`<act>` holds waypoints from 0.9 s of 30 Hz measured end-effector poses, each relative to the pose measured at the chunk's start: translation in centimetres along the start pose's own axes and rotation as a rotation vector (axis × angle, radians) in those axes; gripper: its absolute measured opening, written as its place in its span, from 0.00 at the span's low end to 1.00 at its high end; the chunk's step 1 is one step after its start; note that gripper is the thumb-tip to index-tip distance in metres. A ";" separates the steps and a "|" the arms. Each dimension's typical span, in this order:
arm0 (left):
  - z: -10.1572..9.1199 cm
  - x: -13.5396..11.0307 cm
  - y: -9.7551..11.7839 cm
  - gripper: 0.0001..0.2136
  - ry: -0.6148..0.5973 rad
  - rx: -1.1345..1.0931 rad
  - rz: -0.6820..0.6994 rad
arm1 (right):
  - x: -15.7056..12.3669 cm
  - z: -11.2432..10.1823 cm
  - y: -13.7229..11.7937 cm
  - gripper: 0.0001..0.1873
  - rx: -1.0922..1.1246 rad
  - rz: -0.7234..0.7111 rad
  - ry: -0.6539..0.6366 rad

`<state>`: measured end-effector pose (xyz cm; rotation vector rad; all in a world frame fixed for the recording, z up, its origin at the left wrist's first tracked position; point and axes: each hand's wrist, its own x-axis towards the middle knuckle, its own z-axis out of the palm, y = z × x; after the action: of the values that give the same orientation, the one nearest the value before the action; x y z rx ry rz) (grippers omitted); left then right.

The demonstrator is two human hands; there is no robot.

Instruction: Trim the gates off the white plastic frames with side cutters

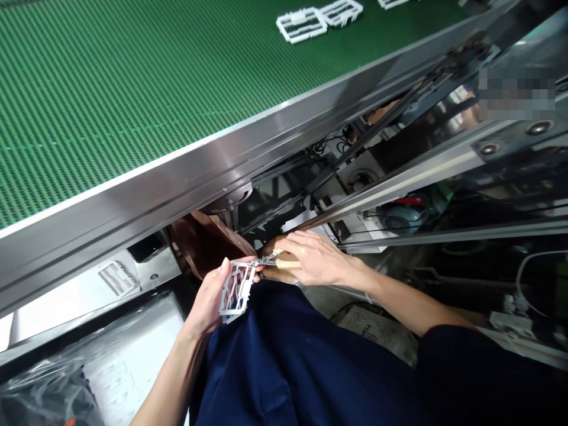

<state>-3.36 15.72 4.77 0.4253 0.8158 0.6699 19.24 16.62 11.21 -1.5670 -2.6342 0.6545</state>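
Note:
My left hand (208, 299) is closed on a grey plastic frame part (236, 290), holding it upright over my dark blue lap, below the conveyor's edge. My right hand (310, 257) is wrapped round the pale handles of a pair of small cutters (266, 260). The cutters' metal tip touches the top edge of the frame part. Both hands meet just under the steel rail.
A green conveyor belt (110, 89) with a steel side rail (222, 160) runs across the top, carrying white plastic frames (302, 25) at the far end. Under it are machine parts and cables. A plastic-lined bin (110, 355) with similar parts sits at lower left.

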 end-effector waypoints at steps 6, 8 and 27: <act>-0.1 -0.1 0.0 0.21 0.000 -0.008 -0.002 | -0.1 0.2 -0.2 0.15 -0.043 -0.010 0.034; -0.2 -0.2 0.0 0.21 0.006 -0.013 -0.003 | -0.1 0.3 -0.3 0.15 -0.067 -0.011 0.047; 0.3 0.7 -0.4 0.18 0.186 0.192 0.112 | 3.1 1.9 -3.7 0.15 0.639 0.342 0.233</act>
<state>-2.63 15.92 4.35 0.5915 1.0434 0.7453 14.17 17.09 10.15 -1.7338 -1.7462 1.1051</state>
